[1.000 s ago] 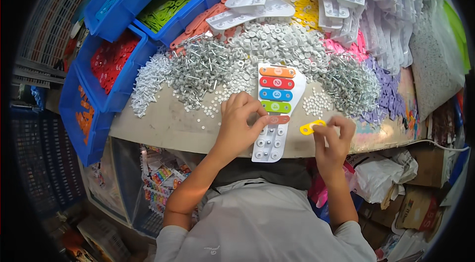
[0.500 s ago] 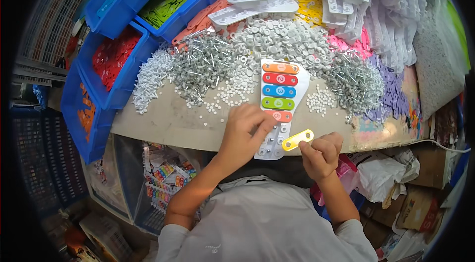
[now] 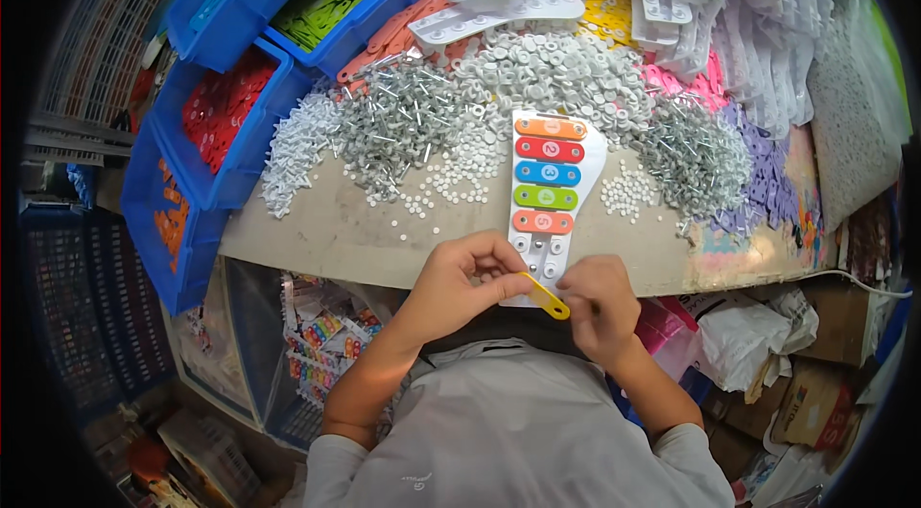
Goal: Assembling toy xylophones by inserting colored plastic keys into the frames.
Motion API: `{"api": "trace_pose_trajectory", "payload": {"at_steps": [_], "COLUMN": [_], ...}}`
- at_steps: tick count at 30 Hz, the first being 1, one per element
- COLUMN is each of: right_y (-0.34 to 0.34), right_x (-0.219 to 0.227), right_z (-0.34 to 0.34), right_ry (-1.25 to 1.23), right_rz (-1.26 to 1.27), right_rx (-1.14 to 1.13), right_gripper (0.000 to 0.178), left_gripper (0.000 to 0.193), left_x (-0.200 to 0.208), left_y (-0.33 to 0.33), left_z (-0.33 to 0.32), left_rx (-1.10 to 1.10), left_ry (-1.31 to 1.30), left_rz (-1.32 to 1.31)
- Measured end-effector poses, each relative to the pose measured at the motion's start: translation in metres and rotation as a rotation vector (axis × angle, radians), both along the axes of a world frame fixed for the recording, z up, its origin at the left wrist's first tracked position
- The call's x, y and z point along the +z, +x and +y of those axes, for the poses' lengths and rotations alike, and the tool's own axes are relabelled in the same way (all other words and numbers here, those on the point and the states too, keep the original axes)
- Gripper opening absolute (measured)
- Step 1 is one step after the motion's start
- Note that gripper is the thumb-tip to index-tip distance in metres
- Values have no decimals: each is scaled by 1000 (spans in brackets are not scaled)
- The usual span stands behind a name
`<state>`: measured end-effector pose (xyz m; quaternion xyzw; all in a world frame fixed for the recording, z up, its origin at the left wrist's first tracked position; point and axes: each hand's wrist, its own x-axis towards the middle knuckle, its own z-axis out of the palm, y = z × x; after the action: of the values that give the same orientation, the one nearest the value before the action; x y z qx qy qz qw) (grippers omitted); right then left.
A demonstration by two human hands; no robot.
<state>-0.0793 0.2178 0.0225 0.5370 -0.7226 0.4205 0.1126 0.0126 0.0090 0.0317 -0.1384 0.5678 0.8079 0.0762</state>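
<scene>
A white xylophone base (image 3: 592,158) lies at the front of the table, narrowing toward me. Orange, red, blue, green and coral bars sit across its upper part; white round pegs show bare below them. Over its near end a yellow xylophone bar (image 3: 549,298) is tilted, one end pinched between the thumb and fingers of my left hand (image 3: 456,283). My right hand (image 3: 604,305) is closed beside the bar's other end, fingertips pressed together. Whether anything small is in those fingertips I cannot make out.
Heaps of screws (image 3: 403,129), white washers (image 3: 556,76) and more screws (image 3: 696,158) spread behind the base. Blue bins (image 3: 206,191) of coloured bars stand at left. White bases (image 3: 758,28) are piled back right, near purple bars (image 3: 763,172). A crate of finished xylophones (image 3: 326,345) sits below.
The yellow bar has passed from my right hand to my left and turned, its free end now pointing toward me. My right hand has come in closer beside it.
</scene>
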Motion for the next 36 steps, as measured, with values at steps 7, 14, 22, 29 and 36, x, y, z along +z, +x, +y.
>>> {"api": "trace_pose_trajectory", "payload": {"at_steps": [7,14,22,29,36], "right_y": [-2,-16,-21,-80,-218], "right_x": [11,7,1,8,22], "right_z": [-8,-24,-20,1,1], "right_ry": [144,238,364,260,391], "right_rz": [-824,-460,-774,-61,160], "right_rx": [-162,-262,-336,-497,-729], "right_gripper": [13,9,15,10,13], "left_gripper": [17,17,27,51,65], "left_x": [-22,-33,-36,-41,-24], "left_y": [-11,-22,-21,9,23], "left_z": [8,14,11,15,21], "left_rx": [213,282,263,240,36], "left_ry": [-516,-967,-825,-738,-1067], "left_rz": [169,261,152,171,327]}}
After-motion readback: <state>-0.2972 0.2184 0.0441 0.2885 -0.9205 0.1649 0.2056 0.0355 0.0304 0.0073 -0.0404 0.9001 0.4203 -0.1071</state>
